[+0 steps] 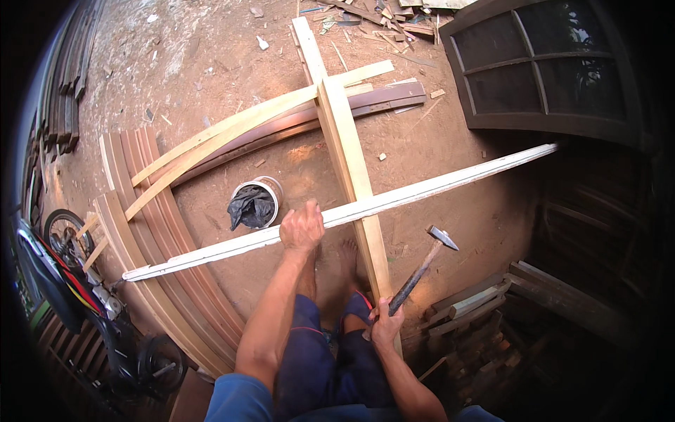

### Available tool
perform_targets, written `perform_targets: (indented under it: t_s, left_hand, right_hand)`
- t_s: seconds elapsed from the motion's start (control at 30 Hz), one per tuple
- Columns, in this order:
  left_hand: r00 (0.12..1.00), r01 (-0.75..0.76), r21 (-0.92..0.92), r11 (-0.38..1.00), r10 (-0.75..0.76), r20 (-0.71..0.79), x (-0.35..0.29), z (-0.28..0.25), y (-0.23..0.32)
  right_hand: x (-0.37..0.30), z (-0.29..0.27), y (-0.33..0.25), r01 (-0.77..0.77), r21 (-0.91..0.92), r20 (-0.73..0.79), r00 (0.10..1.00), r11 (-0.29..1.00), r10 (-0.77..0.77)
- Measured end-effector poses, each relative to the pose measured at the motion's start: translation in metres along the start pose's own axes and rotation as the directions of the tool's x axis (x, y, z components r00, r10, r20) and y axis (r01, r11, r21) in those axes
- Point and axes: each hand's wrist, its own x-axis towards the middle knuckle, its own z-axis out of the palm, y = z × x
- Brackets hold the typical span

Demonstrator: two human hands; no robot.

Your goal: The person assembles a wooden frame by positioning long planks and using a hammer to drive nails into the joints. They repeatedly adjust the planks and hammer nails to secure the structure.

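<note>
While the left hand (302, 226) is closed around a long white strip (436, 185), the right hand (387, 322) grasps the handle of a hammer (423, 269), its head directed away from the body. The strip crosses over a pale beam (351, 151) to the right of the left hand; its left end overlies long planks (179, 302). A bucket (275, 188) containing black plastic stands near the left hand.
</note>
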Motion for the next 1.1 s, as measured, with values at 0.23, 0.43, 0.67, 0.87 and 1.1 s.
perform_targets:
  t_s: [0.23, 0.43, 0.67, 0.87, 1.1]
  left_hand:
    - [0.998, 0.008, 0.018, 1.0, -0.007, -0.059, -0.001, -0.001, 0.001]
    - [1.0, 0.001, 0.087, 0.996, 0.001, -0.027, -0.004, 0.002, 0.002]
    - [0.999, 0.035, 0.091, 0.995, -0.033, -0.033, -0.008, 0.006, 0.0]
    - [0.999, 0.018, 0.08, 0.997, -0.016, -0.035, -0.008, 0.005, 0.0]
    - [0.999, 0.042, 0.085, 0.996, -0.04, -0.018, -0.007, 0.008, 0.001]
  right_hand:
    - [0.084, 0.015, 0.009, 0.236, -0.383, -0.088, 0.953, 0.893, -0.289]
    - [0.122, 0.01, 0.041, 0.246, -0.312, 0.002, 0.966, 0.918, -0.258]
    - [0.132, -0.004, 0.056, 0.196, -0.242, 0.134, 0.977, 0.95, -0.168]
    - [0.135, -0.005, 0.057, 0.217, -0.251, 0.157, 0.971, 0.943, -0.182]
    - [0.132, -0.004, 0.055, 0.132, -0.252, 0.102, 0.989, 0.959, -0.11]
